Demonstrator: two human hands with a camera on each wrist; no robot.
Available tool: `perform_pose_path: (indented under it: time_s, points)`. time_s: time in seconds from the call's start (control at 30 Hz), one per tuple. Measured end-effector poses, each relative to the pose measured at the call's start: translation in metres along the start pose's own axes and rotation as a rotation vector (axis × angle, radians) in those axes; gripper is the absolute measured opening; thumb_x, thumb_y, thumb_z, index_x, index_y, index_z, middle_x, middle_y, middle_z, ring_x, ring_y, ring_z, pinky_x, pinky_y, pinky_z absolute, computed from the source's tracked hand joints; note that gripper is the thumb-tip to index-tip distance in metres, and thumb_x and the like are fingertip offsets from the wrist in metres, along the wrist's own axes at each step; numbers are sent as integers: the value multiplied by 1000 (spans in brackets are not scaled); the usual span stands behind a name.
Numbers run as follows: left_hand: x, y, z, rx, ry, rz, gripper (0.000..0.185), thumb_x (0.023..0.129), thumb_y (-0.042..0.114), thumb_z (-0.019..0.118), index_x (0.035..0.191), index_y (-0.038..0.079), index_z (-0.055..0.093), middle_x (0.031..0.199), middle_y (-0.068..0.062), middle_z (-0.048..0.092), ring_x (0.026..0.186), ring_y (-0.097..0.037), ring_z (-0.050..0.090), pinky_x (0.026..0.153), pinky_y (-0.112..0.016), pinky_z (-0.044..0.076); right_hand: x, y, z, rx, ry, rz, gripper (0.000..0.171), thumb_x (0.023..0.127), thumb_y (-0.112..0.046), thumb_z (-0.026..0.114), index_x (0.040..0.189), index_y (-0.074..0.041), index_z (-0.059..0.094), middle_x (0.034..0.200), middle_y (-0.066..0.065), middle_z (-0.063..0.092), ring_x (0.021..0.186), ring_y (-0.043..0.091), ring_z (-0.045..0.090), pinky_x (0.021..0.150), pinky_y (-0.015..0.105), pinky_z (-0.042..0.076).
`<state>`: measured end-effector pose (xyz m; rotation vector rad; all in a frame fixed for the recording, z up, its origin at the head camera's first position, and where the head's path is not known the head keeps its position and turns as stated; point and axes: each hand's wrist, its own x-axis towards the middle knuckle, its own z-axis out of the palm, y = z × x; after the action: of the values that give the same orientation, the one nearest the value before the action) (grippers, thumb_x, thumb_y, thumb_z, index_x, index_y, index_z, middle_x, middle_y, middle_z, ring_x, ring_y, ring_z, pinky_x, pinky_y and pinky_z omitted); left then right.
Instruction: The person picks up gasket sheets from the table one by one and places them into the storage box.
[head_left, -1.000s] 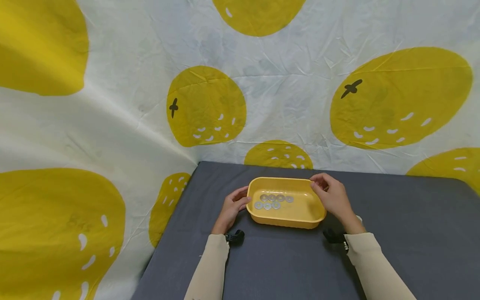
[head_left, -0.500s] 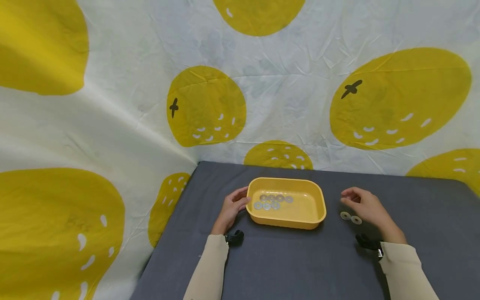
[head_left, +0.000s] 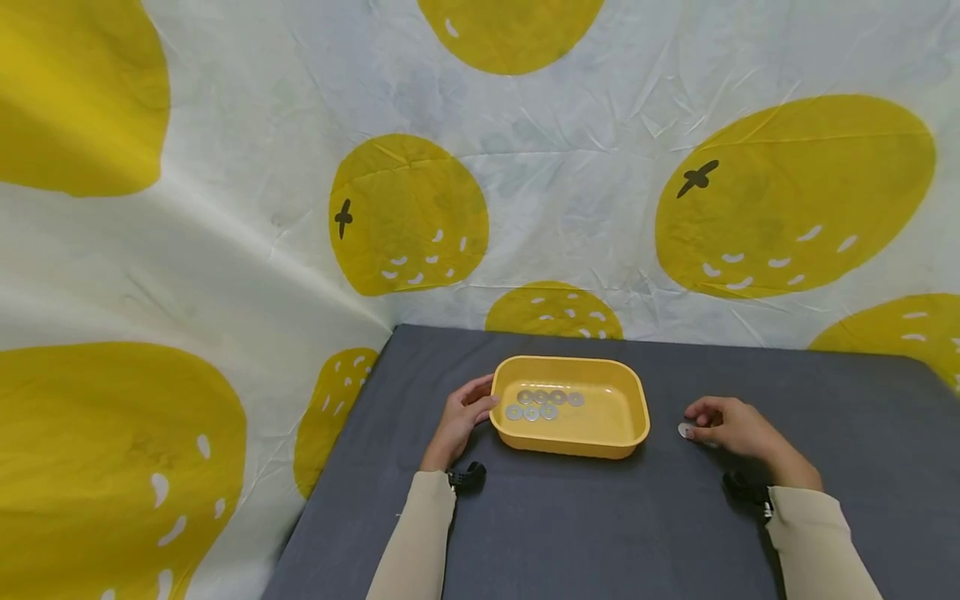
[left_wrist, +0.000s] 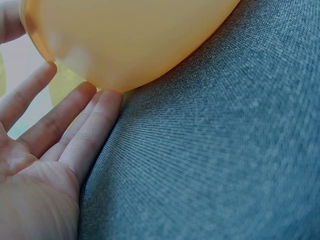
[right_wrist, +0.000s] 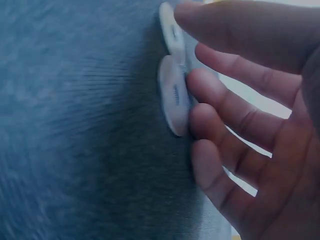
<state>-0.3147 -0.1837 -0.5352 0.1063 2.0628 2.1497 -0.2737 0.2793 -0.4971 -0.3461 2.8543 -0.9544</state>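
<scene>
Washers point(right_wrist: 174, 97) unmarked, beside right hand point(head_left: 731, 427)

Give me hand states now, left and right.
Left hand: open, straight fingers resting against the yellow tray.
Right hand: open, fingertips touching two washers on the grey cloth, not gripping yet.

- From my seat at the controls, a white, creased backdrop cloth point(head_left: 570, 192) fills most of the head view — it hangs behind the table and wraps round the left side.
- Big yellow fruit shapes point(head_left: 791, 196) are printed on it, some with small white flecks and a dark stem mark.
- Below sits a table covered in dark grey woven fabric point(head_left: 585, 525); its far edge meets the cloth.
- The weave point(left_wrist: 225, 165) shows plainly in the left wrist view.
- Light is soft and even — I see no hard shadows.
</scene>
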Motion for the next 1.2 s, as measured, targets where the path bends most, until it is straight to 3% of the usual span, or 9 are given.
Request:
perform_pose_path:
  time_s: [0.83,1.2]
  points:
    - [0,-1,0,6,8,-9,47,97,18,71,142,22,62,138,-11,63,121,-19,64,97,-34,58,3,-2,7,8,-8,-25,24,84,-8,82,99,3,66,89,7,59,77,11,48,65,25,41]
    - [0,0,-1,6,0,-9,47,97,17,70,143,21,62,139,-11,63,121,-20,64,97,-35,58,2,-4,7,13,0,-30,24,84,-7,81,98,-4,62,84,4,57,70,8,47,62,25,39]
